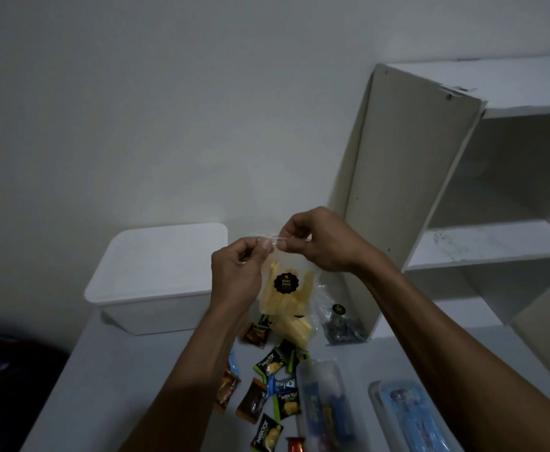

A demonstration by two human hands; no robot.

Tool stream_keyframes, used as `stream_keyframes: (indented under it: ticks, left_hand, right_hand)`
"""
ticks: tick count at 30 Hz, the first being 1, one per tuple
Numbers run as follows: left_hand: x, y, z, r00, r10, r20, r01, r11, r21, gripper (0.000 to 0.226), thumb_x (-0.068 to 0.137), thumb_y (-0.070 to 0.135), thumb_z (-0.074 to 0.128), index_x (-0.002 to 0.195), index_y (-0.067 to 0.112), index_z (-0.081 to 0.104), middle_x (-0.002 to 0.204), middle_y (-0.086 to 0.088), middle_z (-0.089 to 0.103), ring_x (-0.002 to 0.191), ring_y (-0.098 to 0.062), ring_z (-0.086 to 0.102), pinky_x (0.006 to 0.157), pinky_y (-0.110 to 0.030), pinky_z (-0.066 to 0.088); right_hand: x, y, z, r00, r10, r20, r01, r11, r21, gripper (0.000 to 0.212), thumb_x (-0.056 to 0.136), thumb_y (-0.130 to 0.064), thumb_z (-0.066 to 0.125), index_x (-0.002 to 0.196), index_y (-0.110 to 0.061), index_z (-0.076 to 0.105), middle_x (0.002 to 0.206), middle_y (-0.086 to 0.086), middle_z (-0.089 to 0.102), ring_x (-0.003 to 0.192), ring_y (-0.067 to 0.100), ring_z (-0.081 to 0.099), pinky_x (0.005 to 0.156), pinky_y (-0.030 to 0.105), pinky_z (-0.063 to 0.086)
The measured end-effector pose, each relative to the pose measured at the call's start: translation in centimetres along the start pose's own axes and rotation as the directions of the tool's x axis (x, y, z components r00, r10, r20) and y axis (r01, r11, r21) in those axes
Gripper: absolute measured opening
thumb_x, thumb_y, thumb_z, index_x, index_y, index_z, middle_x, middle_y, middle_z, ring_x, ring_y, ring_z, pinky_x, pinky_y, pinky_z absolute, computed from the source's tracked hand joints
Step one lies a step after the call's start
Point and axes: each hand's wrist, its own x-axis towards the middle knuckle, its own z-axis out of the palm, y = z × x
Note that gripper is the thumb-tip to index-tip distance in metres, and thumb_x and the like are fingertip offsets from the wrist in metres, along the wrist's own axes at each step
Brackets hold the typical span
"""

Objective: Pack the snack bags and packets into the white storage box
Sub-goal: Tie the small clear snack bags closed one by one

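pinching the clear snack bag's (285, 290) top edge, fingers of left hand (234, 272) and right hand (319, 241) hold it hanging below.

Room and obstacles over the desk

The box (156, 282) sits lidded at the far left of the desk (110, 380), with bare desk in front of it and to its left. Loose packets (267, 386) crowd the middle. Two clear cases (326, 406) take up the near right. The shelf (463, 190) walls off the right side, its side panel just beside a dark bag (340, 324). Both hands (234, 272) hold a chip bag (283, 288) above the packets, near the box.
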Motion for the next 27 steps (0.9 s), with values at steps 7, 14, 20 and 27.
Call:
stream_keyframes:
  ticks: [7, 14, 20, 27]
  left_hand:
    - [0.6, 0.2, -0.4, 1.000, 0.006, -0.003, -0.006, 1.000, -0.002, 0.010, 0.089, 0.016, 0.068, 0.083, 0.022, 0.074, 0.077, 0.003, 0.070, 0.067, 0.003, 0.061, 0.060, -0.010, 0.046]
    - [1.3, 0.1, -0.5, 1.000, 0.012, -0.023, -0.012, 1.000, 0.004, 0.010, 0.090, 0.017, 0.068, 0.083, 0.022, 0.073, 0.077, 0.003, 0.070, 0.068, 0.003, 0.061, 0.061, -0.010, 0.047]
    - [1.9, -0.1, -1.1, 0.998, -0.004, -0.056, 0.004, 1.000, 0.002, 0.006, 0.090, 0.017, 0.067, 0.089, 0.015, 0.073, 0.078, 0.003, 0.070, 0.065, 0.007, 0.060, 0.059, -0.009, 0.047]
    - [2.0, -0.2, -1.0, 1.000, -0.016, -0.009, 0.016, 1.000, 0.004, 0.010, 0.090, 0.017, 0.068, 0.083, 0.023, 0.071, 0.082, 0.002, 0.070, 0.077, -0.007, 0.063, 0.070, -0.020, 0.052]
  right_hand:
    - [1.5, -0.1, 0.4, 0.999, 0.016, 0.039, -0.015, 1.000, -0.014, 0.014, 0.092, -0.032, 0.067, 0.086, -0.019, 0.068, 0.085, -0.003, 0.070, 0.082, 0.013, 0.064, 0.070, 0.028, 0.050]
    - [1.8, 0.1, 0.7, 0.999, -0.023, 0.023, 0.022, 0.999, 0.036, 0.012, 0.093, -0.032, 0.066, 0.089, -0.021, 0.069, 0.086, -0.011, 0.068, 0.085, 0.002, 0.061, 0.072, 0.020, 0.046]
    - [2.0, 0.9, 0.3, 0.998, 0.039, 0.049, -0.046, 0.987, 0.152, 0.014, 0.090, -0.028, 0.071, 0.088, -0.014, 0.073, 0.087, -0.005, 0.072, 0.085, 0.007, 0.066, 0.079, 0.027, 0.053]
    - [2.3, 0.6, 0.8, 0.999, 0.043, 0.033, -0.048, 0.980, 0.191, 0.014, 0.090, -0.028, 0.071, 0.088, -0.015, 0.072, 0.088, -0.002, 0.074, 0.089, 0.010, 0.068, 0.085, 0.034, 0.056]
